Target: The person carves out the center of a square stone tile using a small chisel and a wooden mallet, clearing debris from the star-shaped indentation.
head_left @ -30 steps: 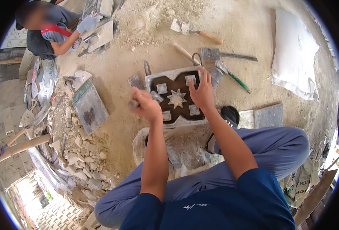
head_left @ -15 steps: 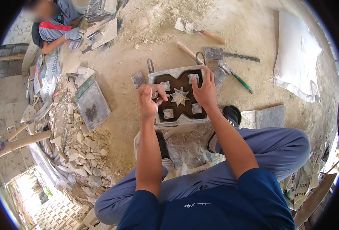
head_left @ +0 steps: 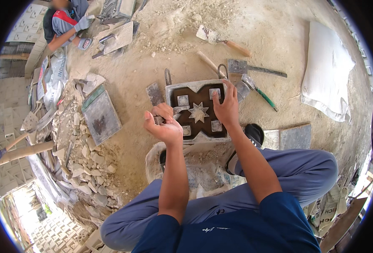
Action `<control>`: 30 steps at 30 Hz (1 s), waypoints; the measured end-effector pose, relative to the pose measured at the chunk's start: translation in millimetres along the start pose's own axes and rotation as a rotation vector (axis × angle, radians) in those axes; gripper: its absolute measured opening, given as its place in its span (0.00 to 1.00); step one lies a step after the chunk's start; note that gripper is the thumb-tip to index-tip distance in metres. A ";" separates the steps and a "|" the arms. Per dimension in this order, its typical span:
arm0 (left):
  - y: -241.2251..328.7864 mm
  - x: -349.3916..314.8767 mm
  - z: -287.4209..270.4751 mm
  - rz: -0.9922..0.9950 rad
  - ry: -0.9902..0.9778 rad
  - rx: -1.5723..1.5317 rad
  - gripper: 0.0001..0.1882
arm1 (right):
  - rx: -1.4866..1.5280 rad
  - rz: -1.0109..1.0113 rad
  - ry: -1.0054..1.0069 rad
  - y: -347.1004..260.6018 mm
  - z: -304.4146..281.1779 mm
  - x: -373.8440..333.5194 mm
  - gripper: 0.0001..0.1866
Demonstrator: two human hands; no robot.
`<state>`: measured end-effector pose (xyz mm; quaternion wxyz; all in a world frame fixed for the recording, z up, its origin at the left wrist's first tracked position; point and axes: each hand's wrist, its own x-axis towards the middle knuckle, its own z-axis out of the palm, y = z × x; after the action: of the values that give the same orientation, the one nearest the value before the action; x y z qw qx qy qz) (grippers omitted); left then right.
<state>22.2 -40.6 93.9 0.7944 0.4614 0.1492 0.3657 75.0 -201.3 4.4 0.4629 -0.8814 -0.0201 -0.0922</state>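
Observation:
A grey metal tile mould (head_left: pixel 179 86) sits in front of me, dark brown inside, with a star-shaped piece (head_left: pixel 198 112) in the middle and small square blocks around it. My right hand (head_left: pixel 226 105) grips the mould's right wall, its thumb inside by the upper right block (head_left: pixel 214 93). At the left side, my left hand (head_left: pixel 165 124) is closed with curled fingers around something dark and small, mostly hidden. A narrow grey piece (head_left: pixel 181 109) runs from beside these fingers toward the star; whether it is held or part of the mould is unclear.
Beyond the mould lie a wooden-handled trowel (head_left: pixel 237 47), a flat metal tool (head_left: pixel 258 69) and a green-handled tool (head_left: pixel 264 96). A white sack (head_left: pixel 327 76) lies right. Left are a flat plate (head_left: pixel 102 116) and rubble (head_left: pixel 87 164). Another person's gloved hand (head_left: pixel 84 22) shows far left.
My left hand has drawn back toward me from inside the mould to its left edge and turned. A grey plate beside the mould shows more now. My right hand stays on the right wall.

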 end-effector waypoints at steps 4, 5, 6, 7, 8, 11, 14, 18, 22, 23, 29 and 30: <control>-0.2 -8.9 10.0 0.089 0.034 0.050 0.30 | 0.024 0.025 -0.020 -1.3 -1.7 -0.2 0.26; -7.9 -12.3 10.9 0.174 0.043 0.080 0.30 | 0.011 0.000 -0.008 -0.3 -1.2 -0.1 0.26; -19.7 -16.2 6.9 0.178 0.041 0.079 0.30 | -0.002 -0.023 0.004 -0.3 0.3 -0.9 0.26; -32.7 -19.5 2.3 0.231 0.038 0.105 0.31 | 0.001 -0.026 0.006 -0.3 1.9 -0.2 0.26; -36.8 -21.8 4.9 0.276 0.036 0.131 0.32 | -0.009 -0.033 0.009 1.3 0.6 -0.5 0.26; -19.3 -20.2 -2.6 0.175 0.079 0.011 0.33 | -0.027 0.000 0.004 -0.7 -2.9 -1.3 0.26; -23.6 -21.9 -6.3 0.198 0.028 -0.097 0.32 | -0.007 0.040 -0.018 -4.5 -3.6 -1.0 0.26; -26.6 -15.5 0.0 0.047 0.184 0.001 0.31 | 0.012 0.012 -0.009 2.8 -4.0 2.5 0.26; -37.1 -12.0 -15.3 0.155 0.023 0.001 0.31 | 0.029 0.022 -0.035 -10.2 0.5 -7.2 0.26; -35.9 -8.1 -5.0 0.067 0.054 0.027 0.31 | -0.005 0.011 -0.018 -1.3 -0.9 -2.3 0.26; -36.4 -15.6 -11.7 0.048 0.063 0.048 0.31 | 0.007 0.018 -0.019 -7.5 -3.5 3.5 0.26; -35.0 -8.5 0.5 0.027 0.012 0.073 0.31 | 0.005 0.009 -0.009 -2.2 -2.9 6.8 0.26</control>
<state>32.1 -57.8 63.8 0.7711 0.4899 0.1609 0.3735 81.0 -202.8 9.0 0.4655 -0.8806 -0.0186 -0.0860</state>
